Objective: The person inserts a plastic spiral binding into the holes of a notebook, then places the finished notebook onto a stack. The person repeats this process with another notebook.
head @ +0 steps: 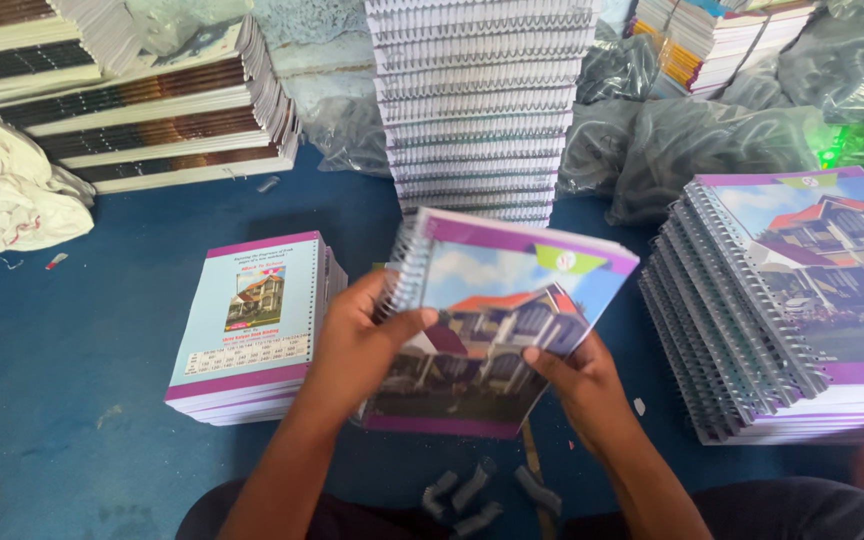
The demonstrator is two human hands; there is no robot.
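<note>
Notebook: a spiral-bound notebook (497,320) with a house picture and purple borders on its cover is being held tilted in mid-air, near the middle of the scene, above the blue surface (72,400).
Left hand: the left hand (357,345) is gripping the notebook's left edge by the wire coil, its fingers closing around it with the thumb lying over the cover.
Right hand: the right hand (577,385) is holding the near right part of the cover, thumb on top and the other fingers going underneath.
Left stack: a low pile of unbound books (252,325) is lying just left of the left hand, back covers up.
Right stack: a pile of bound notebooks (792,310) is sitting to the right, coils facing left.
Far stack: a tall column of coil-bound notebooks (477,105) is standing behind the held one.
Near items: small grey pieces (477,490) are lying on the surface between the forearms.
Far right: dark plastic bags (692,140) are bunching behind the right pile.
</note>
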